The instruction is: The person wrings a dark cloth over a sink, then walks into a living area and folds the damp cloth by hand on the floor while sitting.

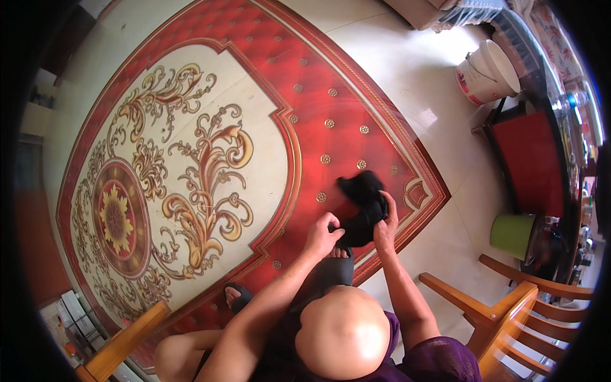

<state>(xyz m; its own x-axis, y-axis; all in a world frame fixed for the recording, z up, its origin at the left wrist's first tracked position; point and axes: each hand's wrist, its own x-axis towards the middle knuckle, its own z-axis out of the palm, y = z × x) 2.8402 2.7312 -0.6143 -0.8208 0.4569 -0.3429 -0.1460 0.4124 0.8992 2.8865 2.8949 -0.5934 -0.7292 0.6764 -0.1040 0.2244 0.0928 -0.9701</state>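
Observation:
A limp black fabric item (360, 229) hangs between my two hands above the red part of the floor. Motion blurs its upper end, and folds hide its exact kind. My left hand (325, 235) pinches its left edge between thumb and forefinger. On the other side, my right hand (387, 223) grips the cloth, fingers along its right edge. Directly below the cloth is one foot in a black slipper (338, 270); the other slipper (241, 298) is farther left. My bare knee (343, 332) is raised close to the camera, between my forearms.
Patterned red and cream flooring (272, 191) spreads ahead. To the right stand a white bucket (487, 71) with a handle, a red panel (530, 162) under a cluttered tabletop, and a green bin (513, 234). Wooden armrests (458, 296) flank me, with a slatted chair back (553, 315) at right.

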